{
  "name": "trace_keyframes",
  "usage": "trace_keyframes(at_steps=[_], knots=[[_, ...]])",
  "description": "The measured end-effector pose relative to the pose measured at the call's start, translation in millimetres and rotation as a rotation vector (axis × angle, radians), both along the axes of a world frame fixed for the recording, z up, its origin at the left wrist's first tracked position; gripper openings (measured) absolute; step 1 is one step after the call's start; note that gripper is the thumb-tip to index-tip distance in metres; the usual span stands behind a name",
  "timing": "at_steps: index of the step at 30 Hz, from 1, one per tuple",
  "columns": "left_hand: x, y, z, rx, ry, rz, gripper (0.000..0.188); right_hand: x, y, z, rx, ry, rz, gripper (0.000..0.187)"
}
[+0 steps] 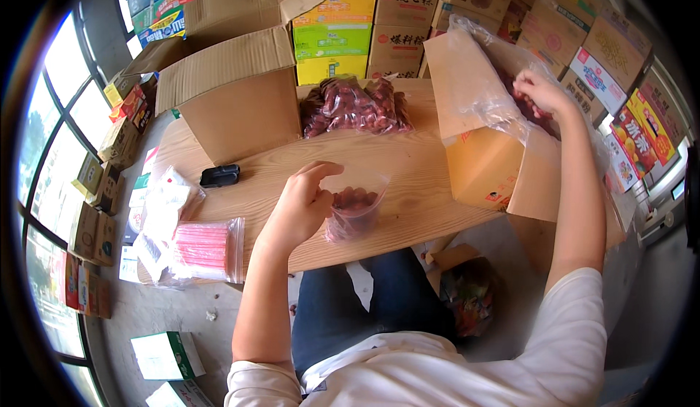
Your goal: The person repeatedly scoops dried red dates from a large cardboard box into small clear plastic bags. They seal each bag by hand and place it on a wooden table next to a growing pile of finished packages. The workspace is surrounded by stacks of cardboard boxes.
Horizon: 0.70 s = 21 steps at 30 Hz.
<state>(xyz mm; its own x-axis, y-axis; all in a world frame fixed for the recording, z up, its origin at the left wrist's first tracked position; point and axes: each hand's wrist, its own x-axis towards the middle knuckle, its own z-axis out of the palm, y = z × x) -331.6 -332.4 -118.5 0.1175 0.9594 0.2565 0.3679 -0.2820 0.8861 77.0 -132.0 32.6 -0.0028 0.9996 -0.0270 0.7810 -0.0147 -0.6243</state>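
Note:
My left hand [306, 199] pinches the rim of a small clear plastic bag [356, 210] that stands on the wooden table [415, 166] and holds some dark red dates. My right hand [538, 90] reaches into the clear liner [477, 79] of an open cardboard box [485, 163] at the table's right end; its fingers are curled among dark red dates, partly hidden by the plastic. A large clear bag full of red dates [354, 107] lies at the table's far middle.
A big open cardboard box [233, 104] stands at the far left of the table, a small black device [219, 175] beside it. A pack of pink-red strips [204, 250] and crumpled plastic lie at the left end. Stacked cartons line the back and right. Windows are at the left.

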Motion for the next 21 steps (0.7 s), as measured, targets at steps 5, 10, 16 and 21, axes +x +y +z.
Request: trace_keyframes(at_steps=[5, 10, 16, 21], knots=[[-4.7, -0.6, 0.4, -0.073, 0.023, 0.051, 0.046, -124.3, -77.4, 29.6, 0.153, 0.361, 0.505, 0.015], [-2.0, 0.7, 1.3, -0.093, -0.015, 0.072, 0.045, -214.9, -115.2, -21.3, 0.098, 0.997, 0.724, 0.013], [-1.1, 1.3, 0.9, -0.117, -0.020, 0.072, 0.044, -269.5, -132.6, -103.1, 0.118, 1.346, 0.678, 0.014], [-0.2, -3.0, 6.5, -0.148, 0.000, 0.091, 0.042, -272.1, -138.0, -133.5, 0.090, 1.328, 0.643, 0.009]])
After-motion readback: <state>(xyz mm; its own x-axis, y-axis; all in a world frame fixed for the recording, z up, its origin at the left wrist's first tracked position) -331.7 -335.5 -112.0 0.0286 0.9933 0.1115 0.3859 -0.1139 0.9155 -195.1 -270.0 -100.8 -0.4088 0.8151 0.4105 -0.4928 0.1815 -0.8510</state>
